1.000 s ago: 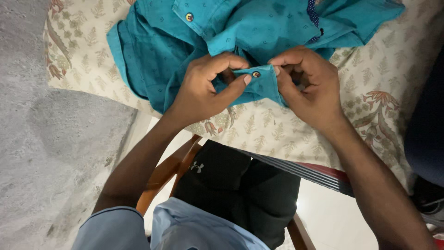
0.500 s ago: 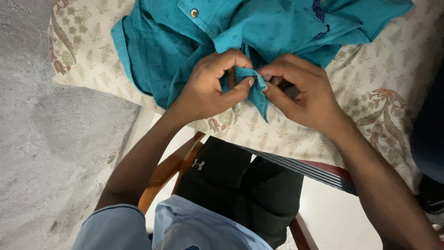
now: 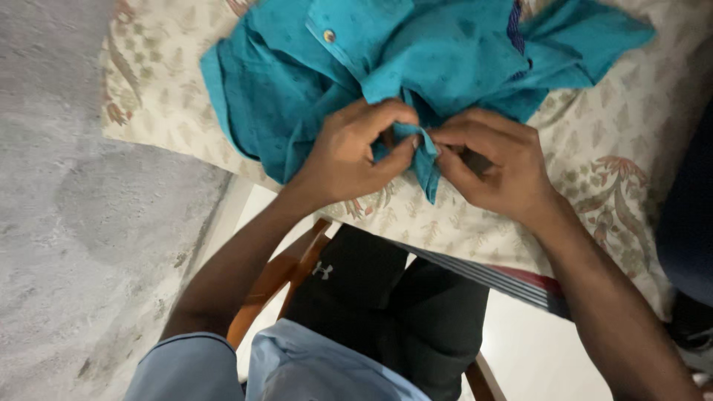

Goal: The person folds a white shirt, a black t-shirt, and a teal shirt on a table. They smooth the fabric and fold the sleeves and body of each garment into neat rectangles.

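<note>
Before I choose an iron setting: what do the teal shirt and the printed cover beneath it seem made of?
Teal shirt: thin woven cloth, probably cotton or a blend, matte, creasing softly; small shiny round button. Printed cover: cream woven fabric, matte, floral pattern, likely cotton.

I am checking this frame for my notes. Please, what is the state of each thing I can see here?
Teal shirt: crumpled, lying on the patterned cloth.
Shirt cuff: folded, pinched between both hands.
Left hand: fingers closed on the cuff.
Right hand: fingers closed on the cuff.
Shirt button: visible, not fastened.
Wooden chair: occupied by the person.
</note>
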